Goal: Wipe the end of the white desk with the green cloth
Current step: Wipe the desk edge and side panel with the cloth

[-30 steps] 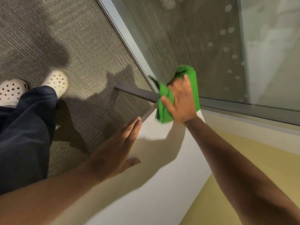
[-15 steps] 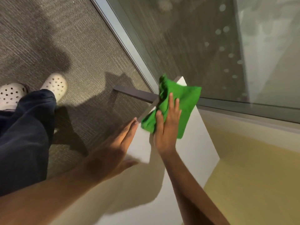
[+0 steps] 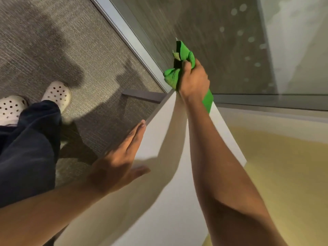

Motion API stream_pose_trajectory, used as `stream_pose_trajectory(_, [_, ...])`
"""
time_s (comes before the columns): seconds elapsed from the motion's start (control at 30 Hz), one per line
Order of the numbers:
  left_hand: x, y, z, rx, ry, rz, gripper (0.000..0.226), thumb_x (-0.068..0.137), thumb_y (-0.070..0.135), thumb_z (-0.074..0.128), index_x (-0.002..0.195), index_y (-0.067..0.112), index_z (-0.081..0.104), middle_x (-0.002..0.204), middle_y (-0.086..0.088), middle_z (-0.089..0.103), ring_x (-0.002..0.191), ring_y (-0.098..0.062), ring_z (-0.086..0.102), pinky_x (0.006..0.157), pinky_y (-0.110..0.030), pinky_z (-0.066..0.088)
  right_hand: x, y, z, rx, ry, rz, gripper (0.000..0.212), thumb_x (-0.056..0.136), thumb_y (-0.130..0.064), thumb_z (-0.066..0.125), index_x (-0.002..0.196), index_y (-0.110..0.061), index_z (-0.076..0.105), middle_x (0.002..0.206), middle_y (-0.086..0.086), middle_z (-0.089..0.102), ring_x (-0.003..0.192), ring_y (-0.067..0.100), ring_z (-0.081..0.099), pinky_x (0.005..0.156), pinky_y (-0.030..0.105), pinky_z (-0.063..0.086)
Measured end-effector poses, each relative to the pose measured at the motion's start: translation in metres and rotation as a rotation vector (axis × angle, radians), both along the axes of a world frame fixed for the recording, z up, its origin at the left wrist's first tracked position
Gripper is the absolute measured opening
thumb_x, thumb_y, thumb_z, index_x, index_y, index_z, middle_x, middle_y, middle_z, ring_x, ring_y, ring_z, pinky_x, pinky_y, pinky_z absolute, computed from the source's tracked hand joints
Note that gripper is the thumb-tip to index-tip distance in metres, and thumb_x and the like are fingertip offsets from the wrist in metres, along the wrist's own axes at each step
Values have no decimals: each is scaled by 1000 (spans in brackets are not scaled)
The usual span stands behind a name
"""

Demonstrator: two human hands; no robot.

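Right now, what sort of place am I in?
Probably an office or a similar workroom. A white desk stands on grey carpet beside a glass partition in a metal frame. Your right hand grips a green cloth at the desk's far end.

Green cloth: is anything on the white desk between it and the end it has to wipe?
Nothing visible. The right hand grips the bunched green cloth at the far end of the white desk, by the glass wall. The left hand lies flat on the desk's left edge, nearer the person.
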State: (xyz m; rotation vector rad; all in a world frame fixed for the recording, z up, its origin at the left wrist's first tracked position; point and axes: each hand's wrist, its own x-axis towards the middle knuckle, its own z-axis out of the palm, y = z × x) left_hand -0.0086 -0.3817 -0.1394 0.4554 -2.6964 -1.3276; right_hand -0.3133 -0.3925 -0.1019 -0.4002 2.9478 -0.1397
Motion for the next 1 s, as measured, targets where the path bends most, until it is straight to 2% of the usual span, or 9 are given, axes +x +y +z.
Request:
stream_pose_trajectory(0.17, [0,4,-1,15,22,43,109,94,83,49,171,10,25,180,2,27,144,-15,60,80,-37,69,20,31,-1,-52,12,507,34,108,-26,50,119,-1,71,126,16,70,129,33,58,121,48,34])
stream_pose_trajectory(0.23, [1,3,-3,23,10,22,110,94,85,47,171,10,22,181,2,24,142,-16,62,80,-37,69,7,34,4,-104,-68,585,33,108,-26,49,115,-3,71,119,15,71,121,34,62,114,50,40])
stream_pose_trajectory(0.37, [1,2,-6,-17,4,15,110,95,84,46,171,8,22,181,0,23,151,-6,49,85,-29,67,-12,12,6,-87,-78,80,50,105,-53,36,110,-14,68,112,11,75,111,38,66,94,44,50])
stream_pose_trajectory(0.47, [3,3,-7,18,29,5,111,95,84,47,172,10,18,182,2,18,162,-2,30,99,-29,62,0,11,2,-107,-51,105,55,104,-49,34,120,-10,69,122,15,74,120,37,65,102,44,49])
stream_pose_trajectory(0.57, [2,1,-2,29,7,30,112,92,84,53,171,11,23,181,3,21,159,0,34,92,-31,66,40,37,4,-207,-85,410,48,109,-34,41,144,-8,60,152,11,60,154,25,42,133,44,20])
stream_pose_trajectory(0.7, [1,-1,4,115,-15,15,111,92,83,49,173,16,17,182,4,19,151,-9,51,91,-36,67,77,78,20,-291,-346,574,46,112,-35,35,151,-22,54,164,-7,48,165,16,20,136,41,0])
stream_pose_trajectory(0.83, [2,-4,8,153,-54,7,112,87,82,49,173,17,18,182,6,18,146,-6,56,88,-29,66,79,79,33,-642,-289,180,43,111,-32,35,133,-16,69,145,1,65,144,35,52,123,60,35])
stream_pose_trajectory(0.9, [2,-3,7,189,-63,-15,111,88,81,47,174,18,11,183,7,12,157,-5,38,102,-30,62,74,49,23,-498,-144,-102,50,110,-33,45,153,-8,50,161,10,49,153,29,41,129,54,29])
stream_pose_trajectory(1.0, [-1,-2,2,273,-107,-24,113,89,79,52,173,31,-6,182,19,-4,164,0,13,122,-45,47,62,15,2,-160,-58,-191,82,106,-48,52,168,-7,16,178,8,15,166,25,9,135,49,5])
